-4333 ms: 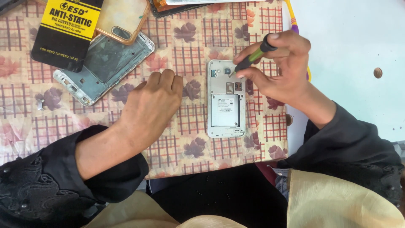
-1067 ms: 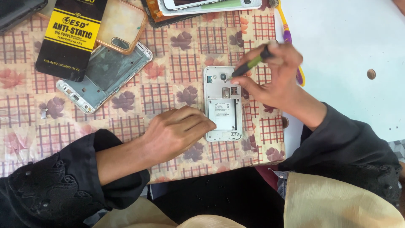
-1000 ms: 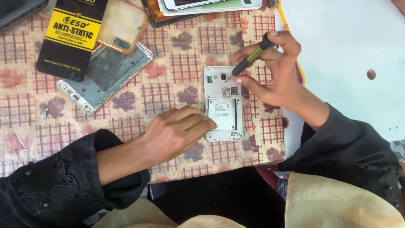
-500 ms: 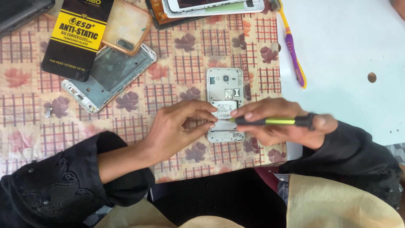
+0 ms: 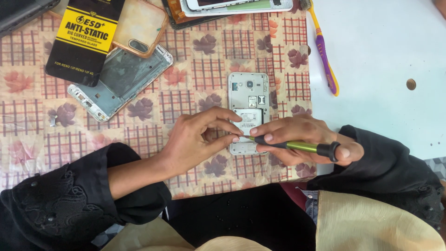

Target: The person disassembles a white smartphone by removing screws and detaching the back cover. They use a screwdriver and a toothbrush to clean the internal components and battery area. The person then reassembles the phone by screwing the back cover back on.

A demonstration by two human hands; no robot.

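A white phone (image 5: 248, 95) with its back cover off lies on a patterned cloth (image 5: 195, 74). Its battery shows in the middle. My right hand (image 5: 302, 144) holds a green and black screwdriver (image 5: 297, 146) nearly flat, with the tip at the phone's lower left edge. My left hand (image 5: 200, 139) rests on the cloth beside the phone. Its thumb and forefinger pinch at the same lower left edge, right by the screwdriver tip.
A bare metal phone frame (image 5: 118, 83), a black and yellow flat package (image 5: 86, 39) and a clear orange phone case (image 5: 139, 25) lie at the upper left. More phone parts (image 5: 232, 7) sit at the top edge. A purple and yellow toothbrush (image 5: 325, 60) lies on the white table (image 5: 385, 60).
My right hand has come down from the phone's top right to its lower edge and laid the screwdriver flat. My left hand's fingers have moved onto the phone's lower left edge.
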